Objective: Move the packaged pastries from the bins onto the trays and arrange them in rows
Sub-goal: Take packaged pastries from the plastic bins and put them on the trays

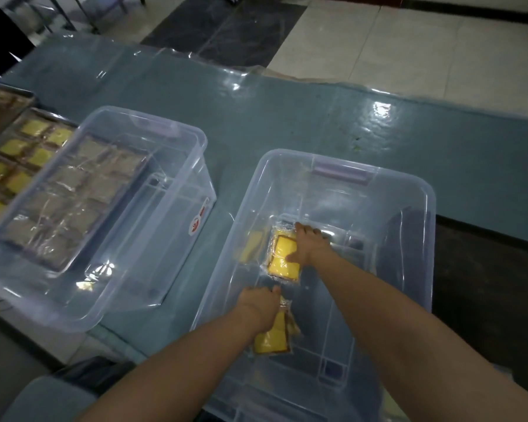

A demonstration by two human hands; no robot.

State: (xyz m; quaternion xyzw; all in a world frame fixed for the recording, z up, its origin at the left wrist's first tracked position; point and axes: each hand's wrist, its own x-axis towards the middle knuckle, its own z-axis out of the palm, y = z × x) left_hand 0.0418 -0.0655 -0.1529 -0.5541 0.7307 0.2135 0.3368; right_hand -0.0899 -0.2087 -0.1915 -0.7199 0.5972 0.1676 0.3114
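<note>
Nearest, the left hand (258, 306) grips a wrapped yellow pastry (272, 338) low in the clear bin (421, 190); the right hand (305, 243) clasps a second pack (282, 263) on the bin floor. Light, soft, slippery film (likely crushable): hold by the edges, gently.

Yellow pastries (282, 263), clear bin (409, 226), teal table (287, 117).

The tray of yellow pastries (19, 159) is cut by the left edge, and the left bin (153, 226) hides its near part. The fingers of the right hand (307, 246) are behind a packet (282, 258). The left hand (258, 306) covers the top of another packet (272, 338).
</note>
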